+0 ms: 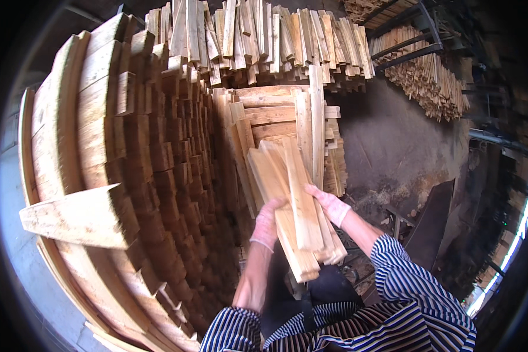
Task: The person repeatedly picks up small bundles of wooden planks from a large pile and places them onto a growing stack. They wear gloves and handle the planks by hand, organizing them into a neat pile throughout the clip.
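Observation:
A bundle of pale wooden boards (299, 208) is held out in front of my body, tilted with its near end toward me. My left hand (267, 220), in a pinkish-white glove, grips the bundle's left side. On the right edge, my gloved right hand (330, 204) is closed around the same boards. One narrower board lies on top, slightly askew to the rest. Fingers under the bundle are hidden. Just past its far end is a stack of boards (270, 114), laid crosswise with several pieces lengthwise on top.
A tall stack of thick timber (94, 117) rises close on my left, one plank (76, 217) jutting from it. Rows of upright-leaning slats (258, 38) stand at the back. More slats (422, 76) lie in a metal rack (410, 56) at far right. A dark panel (431, 223) leans at right.

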Action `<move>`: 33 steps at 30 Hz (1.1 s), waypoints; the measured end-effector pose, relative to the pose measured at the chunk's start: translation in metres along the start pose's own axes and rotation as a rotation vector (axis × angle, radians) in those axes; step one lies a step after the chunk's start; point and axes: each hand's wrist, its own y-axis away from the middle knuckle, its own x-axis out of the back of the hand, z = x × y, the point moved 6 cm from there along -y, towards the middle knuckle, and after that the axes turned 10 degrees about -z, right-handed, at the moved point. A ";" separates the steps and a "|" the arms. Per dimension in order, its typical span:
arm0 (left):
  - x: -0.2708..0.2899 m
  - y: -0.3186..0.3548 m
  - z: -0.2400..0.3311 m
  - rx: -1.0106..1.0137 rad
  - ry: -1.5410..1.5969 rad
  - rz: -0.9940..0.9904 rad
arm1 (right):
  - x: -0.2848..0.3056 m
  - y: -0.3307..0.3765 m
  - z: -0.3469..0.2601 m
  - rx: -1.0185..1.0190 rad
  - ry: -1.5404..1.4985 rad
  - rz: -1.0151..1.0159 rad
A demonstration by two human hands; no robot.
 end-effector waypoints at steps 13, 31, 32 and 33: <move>-0.159 0.270 -0.005 -0.862 -0.724 -0.230 | -0.143 0.200 -0.118 0.411 0.458 -0.435; 0.021 0.518 0.223 -1.450 0.099 0.441 | -0.724 0.120 -0.064 0.355 1.857 -0.834; 0.033 0.524 0.225 -1.431 0.130 0.467 | -0.738 0.120 -0.063 0.393 2.184 -0.701; 0.013 0.522 0.229 -1.426 0.062 0.507 | -0.740 0.102 -0.068 0.454 2.253 -0.575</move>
